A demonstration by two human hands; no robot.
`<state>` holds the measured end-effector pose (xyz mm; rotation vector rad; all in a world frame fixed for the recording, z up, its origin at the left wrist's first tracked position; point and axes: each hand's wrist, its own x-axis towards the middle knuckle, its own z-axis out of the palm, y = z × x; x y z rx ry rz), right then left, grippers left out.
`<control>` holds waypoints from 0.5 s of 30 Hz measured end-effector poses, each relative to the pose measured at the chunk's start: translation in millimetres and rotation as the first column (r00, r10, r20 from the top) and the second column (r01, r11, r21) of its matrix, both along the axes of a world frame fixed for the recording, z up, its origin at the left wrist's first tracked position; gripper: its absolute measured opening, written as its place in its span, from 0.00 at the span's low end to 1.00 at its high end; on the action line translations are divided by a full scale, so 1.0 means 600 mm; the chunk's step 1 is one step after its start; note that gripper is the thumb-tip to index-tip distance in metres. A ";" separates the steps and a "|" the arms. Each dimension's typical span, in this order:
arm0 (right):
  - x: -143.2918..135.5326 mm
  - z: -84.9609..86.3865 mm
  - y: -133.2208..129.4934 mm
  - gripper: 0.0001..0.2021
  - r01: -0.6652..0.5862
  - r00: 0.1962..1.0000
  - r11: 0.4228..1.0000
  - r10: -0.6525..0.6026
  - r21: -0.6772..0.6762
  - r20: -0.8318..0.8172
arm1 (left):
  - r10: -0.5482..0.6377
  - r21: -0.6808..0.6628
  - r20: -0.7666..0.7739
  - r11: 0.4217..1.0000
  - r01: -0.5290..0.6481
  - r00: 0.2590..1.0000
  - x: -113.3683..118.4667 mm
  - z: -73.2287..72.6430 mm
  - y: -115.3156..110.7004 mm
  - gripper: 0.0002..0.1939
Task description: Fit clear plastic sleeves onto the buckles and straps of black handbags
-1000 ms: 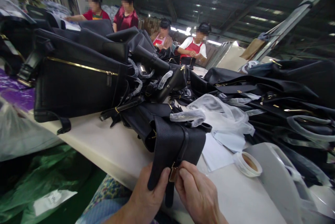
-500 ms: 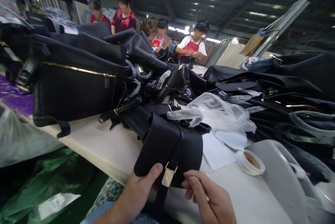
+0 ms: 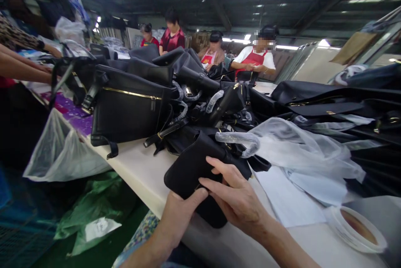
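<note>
A black leather bag (image 3: 191,163) lies at the table's near edge, its flap toward me. My left hand (image 3: 184,213) grips the lower edge of the flap, thumb on top. My right hand (image 3: 233,193) rests over the flap's right part, fingers spread and touching it close to my left thumb. The fingers cover the gold buckle area. A plastic-wrapped handle (image 3: 239,140) arches behind the flap.
Black bags (image 3: 128,109) are piled across the white table (image 3: 138,172). Clear plastic (image 3: 282,142), white paper (image 3: 285,197) and a tape roll (image 3: 359,228) lie right. Several people work beyond; another person's arms (image 3: 25,65) reach in at left.
My right hand has moved left onto the flap, and the buckle is now covered. The view has swung left, bringing another person's arms into sight.
</note>
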<state>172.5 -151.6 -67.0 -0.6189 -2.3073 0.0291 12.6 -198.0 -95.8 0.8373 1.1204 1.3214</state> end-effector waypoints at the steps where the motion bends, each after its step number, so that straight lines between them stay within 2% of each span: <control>1: 0.000 0.003 0.003 0.16 -0.010 1.000 1.000 0.010 -0.003 0.003 | 0.032 0.068 -0.047 0.997 -0.028 0.998 0.001 0.000 0.005 0.26; 3: 0.001 0.005 0.009 0.15 -0.030 1.000 0.999 0.030 -0.012 -0.002 | 0.073 0.154 -0.154 0.987 -0.049 0.985 0.001 -0.006 0.011 0.26; 5: 0.003 -0.003 0.015 0.15 -0.053 0.999 0.998 0.053 -0.030 -0.011 | 0.068 0.167 -0.242 0.986 -0.027 0.968 -0.001 -0.020 0.008 0.26; 9: 0.005 -0.027 0.020 0.15 -0.075 0.997 0.996 0.075 -0.055 -0.015 | 0.014 0.078 -0.365 0.997 0.015 0.931 -0.012 -0.045 -0.010 0.26; 12: 0.006 -0.036 0.019 0.14 -0.090 0.996 0.993 0.088 -0.075 -0.028 | -0.020 -0.007 -0.432 1.000 0.019 0.902 -0.020 -0.051 -0.019 0.25; 15: 0.007 -0.037 0.019 0.14 -0.097 0.995 0.991 0.094 -0.095 -0.037 | -0.048 -0.027 -0.465 0.999 0.040 0.884 -0.025 -0.051 -0.022 0.27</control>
